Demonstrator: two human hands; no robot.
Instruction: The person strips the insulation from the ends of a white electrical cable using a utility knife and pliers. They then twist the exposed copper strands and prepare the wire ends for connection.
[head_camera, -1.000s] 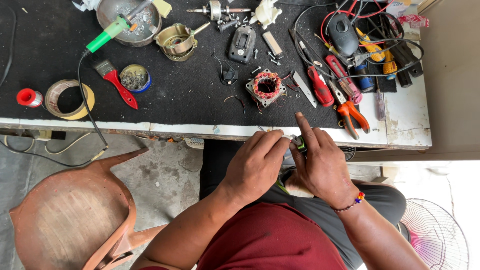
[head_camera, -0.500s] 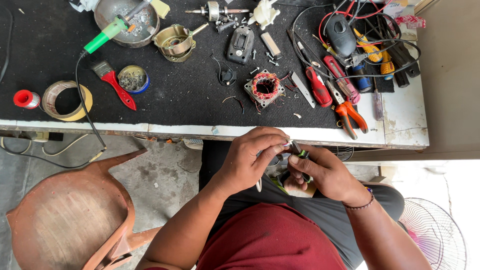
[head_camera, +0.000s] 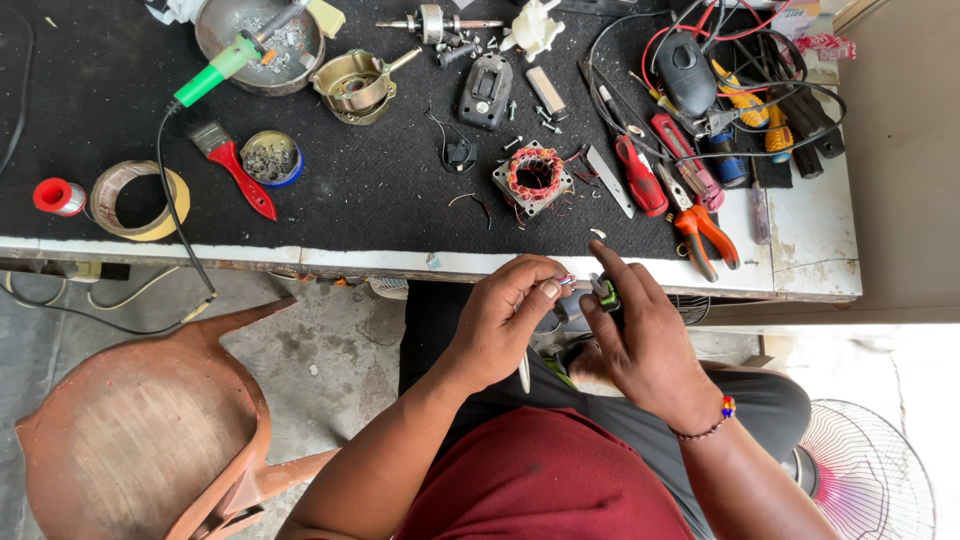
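Both hands have lifted slightly toward the bench edge (head_camera: 300, 258). Pliers (head_camera: 705, 232) and motor winding (head_camera: 534, 178) lie beyond. Left hand (head_camera: 505, 320) pinches a thin wire (head_camera: 567, 281); right hand (head_camera: 640, 340) grips a green-handled tool (head_camera: 604, 293).

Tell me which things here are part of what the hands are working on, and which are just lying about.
In hand:
left hand pinching a thin wire end
right hand holding a small green-and-black tool

Lying about:
stator coil
orange pliers
red paintbrush
tape roll
soldering iron
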